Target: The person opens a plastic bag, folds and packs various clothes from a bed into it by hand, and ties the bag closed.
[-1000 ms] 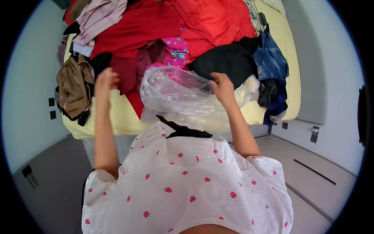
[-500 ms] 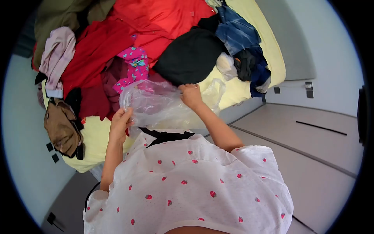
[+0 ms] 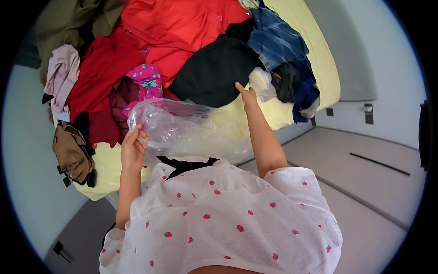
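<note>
Head view: crinkled transparent plastic bag point(image 3: 171, 125) pinched in your left hand point(image 3: 133, 148)

The bag lies left of centre in the frame, spread over the near edge of the pale-yellow covered bed point(image 3: 326, 59), just below the bright-pink star-patterned cloth point(image 3: 148, 82). Expect it to be light, limp and slippery, apt to bunch and perhaps tear if stretched; a folded edge, gathered between thumb and fingers, should give you the surest hold.

Your left fingers are closed on its left edge, the forearm rising steeply from the lower left. Your right hand point(image 3: 247, 96) is right of centre, a digit pointing up and left to the lower right edge of the broad black cloth point(image 3: 214, 73); whether you grip that edge, I cannot tell. The cloth looks soft and pliable, best taken by a bunched edge. Just right of that hand sits a small whitish bundle point(image 3: 262, 84).
</note>
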`<state>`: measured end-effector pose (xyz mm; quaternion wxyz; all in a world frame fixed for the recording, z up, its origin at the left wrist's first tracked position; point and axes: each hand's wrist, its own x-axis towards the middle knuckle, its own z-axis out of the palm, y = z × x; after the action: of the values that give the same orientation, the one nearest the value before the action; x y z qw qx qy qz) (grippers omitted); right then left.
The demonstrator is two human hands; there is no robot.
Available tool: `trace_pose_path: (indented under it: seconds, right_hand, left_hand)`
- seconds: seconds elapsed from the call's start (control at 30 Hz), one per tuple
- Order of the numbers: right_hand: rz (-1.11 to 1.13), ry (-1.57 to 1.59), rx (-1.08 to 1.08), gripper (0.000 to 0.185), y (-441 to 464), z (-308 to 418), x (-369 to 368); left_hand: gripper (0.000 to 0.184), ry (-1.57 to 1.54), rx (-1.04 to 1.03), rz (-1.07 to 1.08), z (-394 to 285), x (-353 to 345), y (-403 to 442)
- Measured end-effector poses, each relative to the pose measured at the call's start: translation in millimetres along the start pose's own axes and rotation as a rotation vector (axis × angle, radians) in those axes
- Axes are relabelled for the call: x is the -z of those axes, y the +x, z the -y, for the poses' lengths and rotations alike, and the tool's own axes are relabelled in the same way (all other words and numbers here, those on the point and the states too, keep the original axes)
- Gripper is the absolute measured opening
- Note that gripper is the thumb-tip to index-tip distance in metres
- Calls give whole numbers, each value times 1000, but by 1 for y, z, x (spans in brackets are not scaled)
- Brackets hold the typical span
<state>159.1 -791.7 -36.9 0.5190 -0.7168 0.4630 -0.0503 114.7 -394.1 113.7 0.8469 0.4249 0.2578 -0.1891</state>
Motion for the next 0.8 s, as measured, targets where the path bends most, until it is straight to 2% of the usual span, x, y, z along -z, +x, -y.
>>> trace_pose_path:
  seconds: [0.03, 0.17, 0.2, 0.27, 0.33, 0.47, 0.5, 0.57, 0.63, 0.7, 0.73, 0.77, 0.8]
  right_hand:
    - [-6, 110, -30, 85, 5, 8, -5]
    - [521, 718, -388, 66, 6, 49, -31]
    - [534, 706, -420, 54, 4, 69, -42]
    - [662, 769, -310, 42, -6, 118, -50]
    - [808, 877, -180, 37, -5, 174, -48]
    - [910, 905, 252, 24, -24, 282, -4]
    - [884, 881, 369, 30, -35, 299, 8]
    - [758, 790, 535, 17, -86, 334, 30]
    - [547, 615, 329, 18, -166, 367, 54]
    - [667, 304, 912, 39, -123, 327, 46]
    - [788, 362, 916, 49, -126, 312, 31]
    - [772, 325, 1045, 43, -133, 295, 16]
    - [740, 184, 1075, 50, -135, 269, 2]
  left_hand:
    - [15, -1, -8, -19, 4, -2, -3]
    - [16, 5, -52, -102, 11, -16, -11]
    - [16, 14, -68, -106, 12, -19, -12]
    - [16, 28, -99, -107, 11, -27, -12]
    - [16, 14, -133, -106, 7, -32, -9]
    - [16, -30, -166, -110, 1, -33, -2]
    - [16, -50, -160, -109, 1, -31, 0]
    - [17, -92, -151, -105, 2, -26, 4]
    - [17, -142, -125, -107, 3, -25, 4]
    - [18, -186, -108, -102, 5, -21, 5]
    - [18, -205, -103, -97, 8, -16, 8]
    - [18, -223, -99, -90, 9, -12, 10]
    - [18, -218, -98, -92, 10, -10, 11]
